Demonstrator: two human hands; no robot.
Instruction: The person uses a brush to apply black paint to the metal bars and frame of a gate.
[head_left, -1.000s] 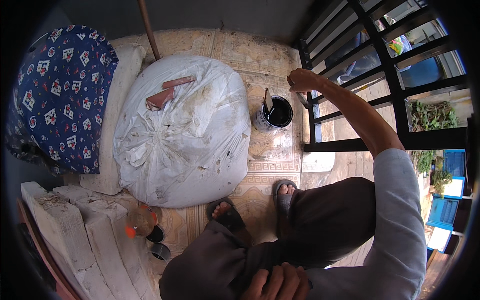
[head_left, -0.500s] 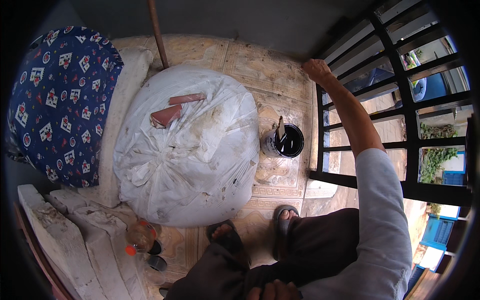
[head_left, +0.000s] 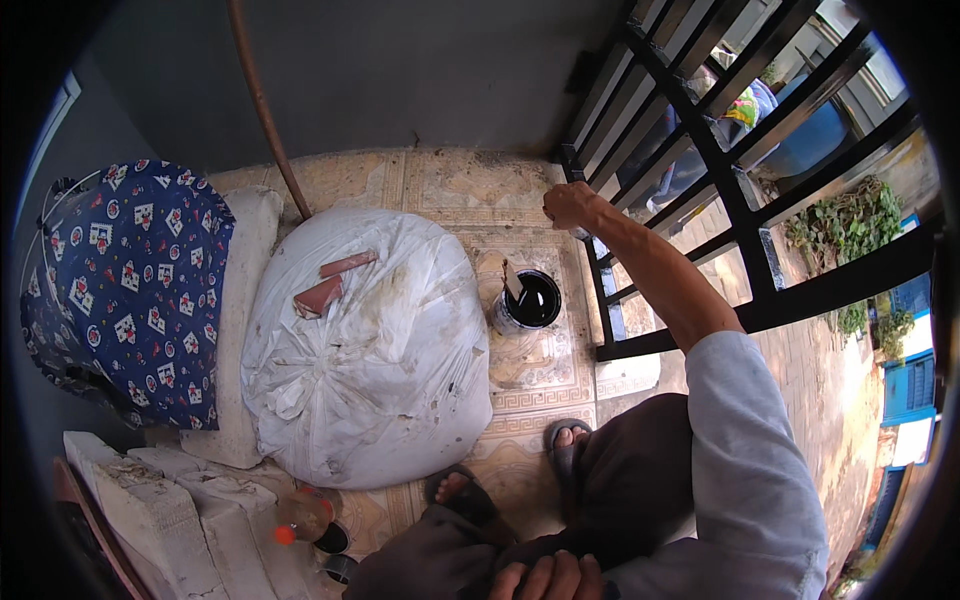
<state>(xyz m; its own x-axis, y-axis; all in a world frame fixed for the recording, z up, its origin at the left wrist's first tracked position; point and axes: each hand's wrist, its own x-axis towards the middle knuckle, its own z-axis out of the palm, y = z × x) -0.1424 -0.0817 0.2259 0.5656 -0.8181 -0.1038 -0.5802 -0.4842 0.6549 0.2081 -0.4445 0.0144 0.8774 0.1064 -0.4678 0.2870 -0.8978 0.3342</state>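
Note:
My right hand reaches out to the far edge of a black barred metal gate. Its fingers are curled closed beside the end upright; whatever they hold is hidden. Below that hand, a can of glossy black paint stands on the tiles, with a flat, stained stick or handle leaning in its mouth. Low in the picture, my left hand lies against my lap. Only its bent fingers show, held close together, and anything under them is out of sight.
Left of the can bulges a tied white sack with two reddish-brown pieces on top. Beyond are a blue patterned cloth cover, a leaning brown pole and whitish blocks. An orange-capped bottle stands near my feet.
The view has shifted, showing more wall at the top and more yard through the gate. My right hand stays closed at the gate's far edge; my left stays at my lap.

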